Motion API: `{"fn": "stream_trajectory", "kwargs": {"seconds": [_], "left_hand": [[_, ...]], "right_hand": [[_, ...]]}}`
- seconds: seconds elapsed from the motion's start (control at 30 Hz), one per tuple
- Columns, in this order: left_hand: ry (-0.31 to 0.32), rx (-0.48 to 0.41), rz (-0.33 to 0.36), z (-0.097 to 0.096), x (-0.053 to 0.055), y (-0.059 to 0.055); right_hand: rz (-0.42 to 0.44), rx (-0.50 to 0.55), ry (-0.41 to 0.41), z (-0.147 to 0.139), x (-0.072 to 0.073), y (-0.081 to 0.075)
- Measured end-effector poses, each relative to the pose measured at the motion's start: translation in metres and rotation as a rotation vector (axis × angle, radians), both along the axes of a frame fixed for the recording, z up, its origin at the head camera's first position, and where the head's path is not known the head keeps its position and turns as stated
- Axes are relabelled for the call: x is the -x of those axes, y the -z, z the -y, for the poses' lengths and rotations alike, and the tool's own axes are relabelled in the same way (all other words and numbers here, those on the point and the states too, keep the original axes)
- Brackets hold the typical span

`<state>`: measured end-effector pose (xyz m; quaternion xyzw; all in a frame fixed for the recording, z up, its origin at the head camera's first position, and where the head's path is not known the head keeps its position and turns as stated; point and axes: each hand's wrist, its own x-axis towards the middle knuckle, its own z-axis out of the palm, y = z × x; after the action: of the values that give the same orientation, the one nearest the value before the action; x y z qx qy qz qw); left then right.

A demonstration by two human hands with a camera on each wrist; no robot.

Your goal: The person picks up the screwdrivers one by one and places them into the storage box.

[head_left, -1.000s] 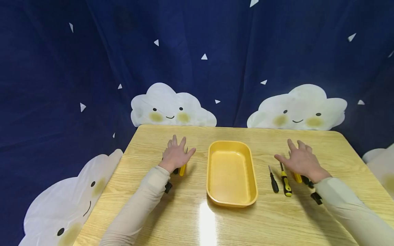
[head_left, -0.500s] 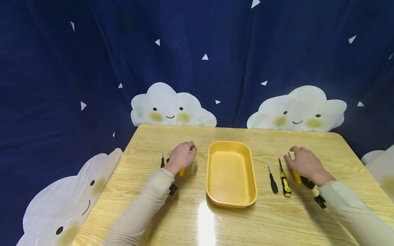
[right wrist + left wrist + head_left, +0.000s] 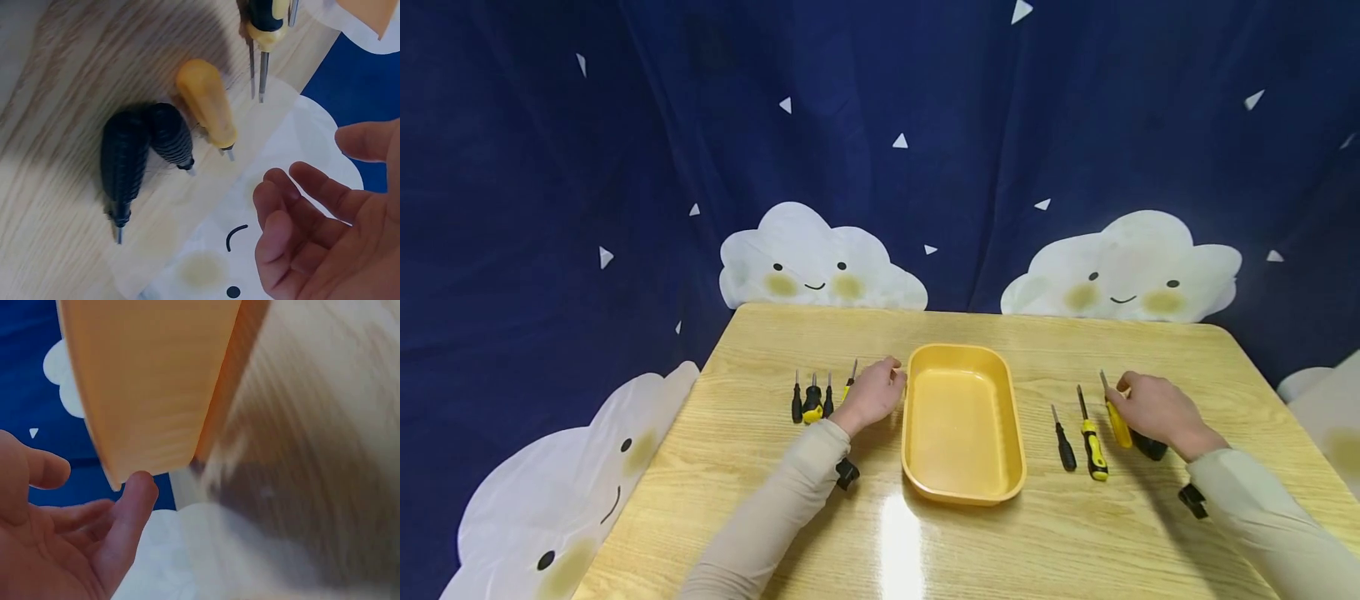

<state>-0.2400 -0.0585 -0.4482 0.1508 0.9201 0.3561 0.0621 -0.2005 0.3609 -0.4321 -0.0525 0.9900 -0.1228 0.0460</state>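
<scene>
In the head view a yellow plastic tray (image 3: 962,429) sits mid-table. My left hand (image 3: 874,394) is at its left rim, fingers loosely bent and holding nothing; the left wrist view puts a fingertip (image 3: 142,487) right by the tray's end (image 3: 140,412). On the right, my right hand (image 3: 1159,408) hovers over screwdrivers, loosely curled with nothing in it. Below it lie a yellow-handled screwdriver (image 3: 207,100) and two black-handled screwdrivers (image 3: 125,159), partly hidden in the head view. Beside them are a black-and-yellow screwdriver (image 3: 1094,454) and a slim black screwdriver (image 3: 1066,450).
Left of the tray, several screwdrivers lie in a row, among them a stubby black-and-yellow one (image 3: 812,407) and a slim black one (image 3: 797,406). A dark blue curtain (image 3: 850,150) with cloud prints hangs behind the wooden table (image 3: 1000,550).
My left hand has moved right from over the left screwdrivers to the tray's rim. The right hand has dropped slightly and moved right. Both hands' fingers have gone from spread to loosely bent.
</scene>
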Motion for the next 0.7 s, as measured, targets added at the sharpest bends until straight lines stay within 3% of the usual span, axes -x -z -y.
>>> {"fn": "stream_trajectory", "kwargs": {"seconds": [0.27,0.47,0.57,0.7], "left_hand": [[-0.005,-0.113,0.102,-0.011,-0.004,0.013],[0.036,-0.151,0.081,-0.016,-0.011,0.019],[0.037,-0.132,0.059,-0.017,-0.014,0.022],[0.029,-0.135,0.080,-0.016,-0.018,0.026]], "right_hand": [[0.030,-0.015,0.019,-0.007,-0.005,0.002],[0.049,-0.006,0.049,-0.016,-0.008,0.005],[0.052,-0.004,0.055,-0.022,-0.010,0.007],[0.049,-0.014,0.063,-0.029,-0.013,0.010]]}}
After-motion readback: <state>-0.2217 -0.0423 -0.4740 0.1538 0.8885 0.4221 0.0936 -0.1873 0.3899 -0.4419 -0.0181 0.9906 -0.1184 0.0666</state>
